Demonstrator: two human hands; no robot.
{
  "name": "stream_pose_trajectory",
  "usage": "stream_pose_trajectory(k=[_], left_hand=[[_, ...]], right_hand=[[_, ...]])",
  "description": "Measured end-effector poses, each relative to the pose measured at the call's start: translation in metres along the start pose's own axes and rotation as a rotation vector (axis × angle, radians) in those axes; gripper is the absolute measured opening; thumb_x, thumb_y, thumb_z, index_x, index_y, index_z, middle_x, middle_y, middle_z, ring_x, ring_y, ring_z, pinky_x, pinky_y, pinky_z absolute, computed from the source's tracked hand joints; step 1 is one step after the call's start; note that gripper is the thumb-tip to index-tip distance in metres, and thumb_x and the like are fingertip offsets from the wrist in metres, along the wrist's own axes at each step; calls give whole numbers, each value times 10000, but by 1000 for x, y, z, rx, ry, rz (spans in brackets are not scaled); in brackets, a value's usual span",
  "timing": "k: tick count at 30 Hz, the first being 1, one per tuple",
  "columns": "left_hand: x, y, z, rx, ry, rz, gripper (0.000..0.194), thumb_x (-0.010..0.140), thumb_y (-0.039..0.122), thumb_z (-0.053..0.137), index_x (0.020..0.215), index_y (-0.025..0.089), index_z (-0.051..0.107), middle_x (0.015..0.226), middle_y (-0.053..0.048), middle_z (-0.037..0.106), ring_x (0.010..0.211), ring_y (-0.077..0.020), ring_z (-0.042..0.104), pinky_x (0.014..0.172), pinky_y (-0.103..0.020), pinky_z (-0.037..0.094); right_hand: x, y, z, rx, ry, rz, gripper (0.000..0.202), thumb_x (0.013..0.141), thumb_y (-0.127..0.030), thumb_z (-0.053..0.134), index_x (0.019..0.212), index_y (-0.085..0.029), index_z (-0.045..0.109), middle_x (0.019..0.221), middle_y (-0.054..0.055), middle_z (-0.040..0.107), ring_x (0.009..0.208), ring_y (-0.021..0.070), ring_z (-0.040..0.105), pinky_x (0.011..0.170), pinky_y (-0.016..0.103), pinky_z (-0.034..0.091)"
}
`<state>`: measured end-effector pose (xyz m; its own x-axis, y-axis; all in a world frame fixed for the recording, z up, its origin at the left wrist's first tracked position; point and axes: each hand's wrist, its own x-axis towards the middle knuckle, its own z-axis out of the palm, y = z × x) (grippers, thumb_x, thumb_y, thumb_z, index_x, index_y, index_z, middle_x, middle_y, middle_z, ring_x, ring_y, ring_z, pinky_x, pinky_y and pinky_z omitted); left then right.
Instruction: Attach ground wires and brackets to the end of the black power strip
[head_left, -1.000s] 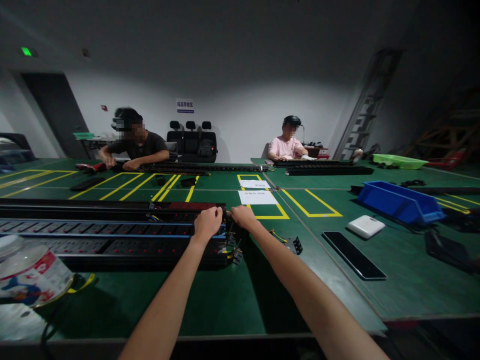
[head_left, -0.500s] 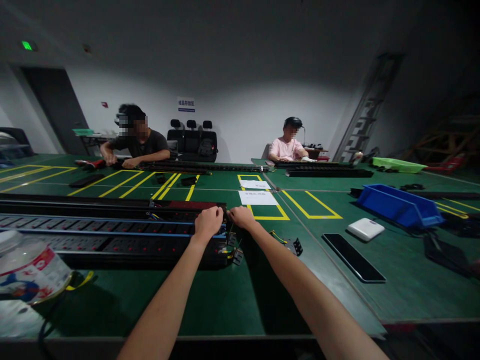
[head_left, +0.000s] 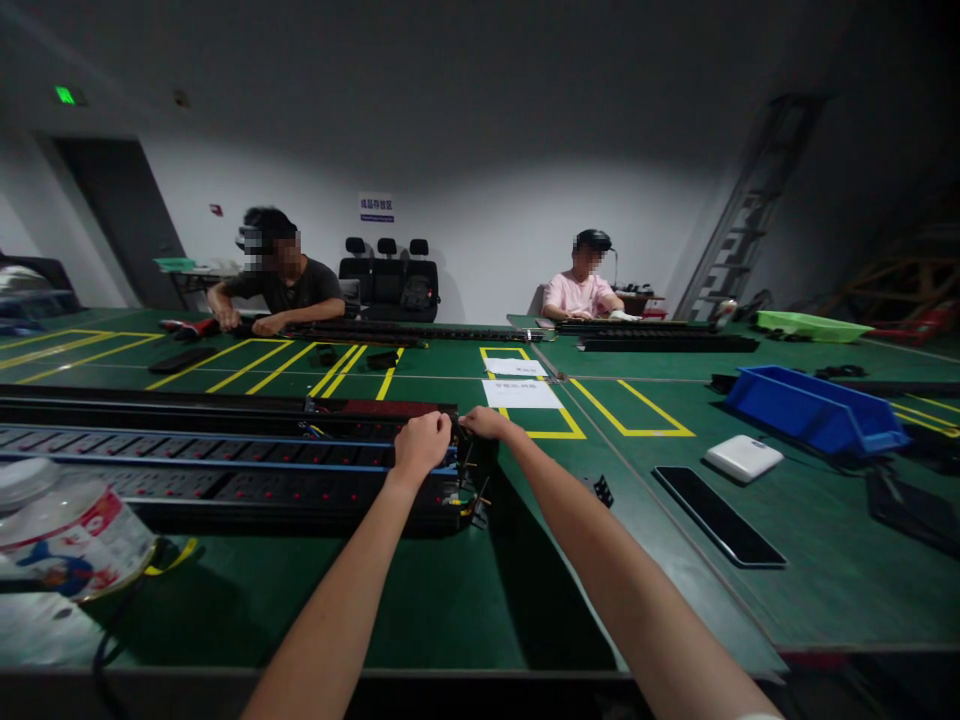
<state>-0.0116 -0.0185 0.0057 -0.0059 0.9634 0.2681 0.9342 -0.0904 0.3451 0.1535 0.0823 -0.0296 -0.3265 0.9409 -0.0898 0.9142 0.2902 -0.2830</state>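
Observation:
Long black power strips [head_left: 285, 488] with rows of sockets and red dots lie side by side in front of me, their open right ends showing wires. My left hand [head_left: 422, 441] is closed over the right end of a rear strip, its fingertips mostly hidden. Beside it, my right hand [head_left: 486, 422] has its fingers pinched together at that same end; what lies between them is too small and dark to make out. Coloured wires and a small metal end bracket [head_left: 480, 516] stick out of the nearest strip. Another black bracket [head_left: 602, 490] rests right of my right forearm.
A plastic jar [head_left: 71, 540] stands at the near left. To the right are a black phone-like slab [head_left: 718, 516], a white box [head_left: 744, 458] and a blue bin [head_left: 814, 412]. Paper sheets [head_left: 521, 394] lie beyond my hands. Two people sit across the green table [head_left: 675, 590].
The view has shifted slightly, so the scene sits a little further right. My right hand stays at the strip end; its forearm now covers the wires by the loose bracket. My left hand holds its place.

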Motion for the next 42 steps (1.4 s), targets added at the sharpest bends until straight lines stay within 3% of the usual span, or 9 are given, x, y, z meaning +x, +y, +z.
stream_pose_trajectory(k=[3, 7, 13, 21, 28, 35, 42], left_hand=[[0, 0, 1, -2, -9, 0, 468, 987, 427, 306, 964, 218, 724, 999, -133, 747, 928, -280, 706, 797, -352, 522], [0, 0, 2, -8, -13, -4, 479, 988, 440, 308, 971, 216, 731, 1002, -135, 746, 942, -274, 703, 813, -346, 519], [-1, 0, 2, 1, -10, -4, 471, 985, 422, 304, 947, 223, 729, 997, -138, 746, 934, -287, 704, 803, -365, 522], [0, 0, 2, 7, -11, 7, 466, 981, 426, 303, 943, 231, 725, 982, -132, 744, 921, -288, 706, 788, -362, 525], [0, 0, 2, 24, -24, -3, 459, 985, 412, 311, 963, 224, 729, 988, -133, 743, 931, -273, 703, 816, -350, 519], [-1, 2, -2, 16, -44, -5, 426, 979, 400, 343, 956, 222, 729, 1006, -133, 744, 933, -274, 704, 816, -346, 519], [1, 1, 1, 36, -32, -2, 440, 976, 397, 327, 956, 229, 732, 996, -138, 746, 932, -283, 706, 815, -360, 520]], right_hand=[[-10, -5, 5, -127, 156, 54, 501, 1008, -490, 388, 1035, -137, 744, 1079, 200, 715, 993, 290, 683, 818, 343, 489], [-23, -11, 10, -305, 266, 32, 535, 1028, -487, 321, 1031, -165, 748, 1036, 186, 728, 990, 280, 692, 853, 353, 487], [-24, -19, 9, -324, 262, 11, 464, 1028, -400, 366, 997, -162, 765, 1011, 184, 738, 971, 268, 702, 837, 314, 481], [-31, -6, 19, -287, 312, 59, 566, 1034, -513, 277, 1004, -196, 744, 992, 149, 740, 930, 248, 698, 784, 302, 475], [-25, -8, 12, -238, 283, 42, 451, 1034, -459, 336, 1059, -208, 710, 1030, 123, 731, 938, 232, 685, 770, 283, 463], [-30, -17, 8, -277, 242, -10, 392, 1033, -360, 365, 1064, -191, 717, 1074, 149, 722, 987, 251, 674, 817, 301, 451], [-37, -11, 14, -260, 247, -83, 434, 1046, -401, 331, 1045, -184, 706, 1040, 138, 723, 970, 233, 668, 803, 279, 428]])
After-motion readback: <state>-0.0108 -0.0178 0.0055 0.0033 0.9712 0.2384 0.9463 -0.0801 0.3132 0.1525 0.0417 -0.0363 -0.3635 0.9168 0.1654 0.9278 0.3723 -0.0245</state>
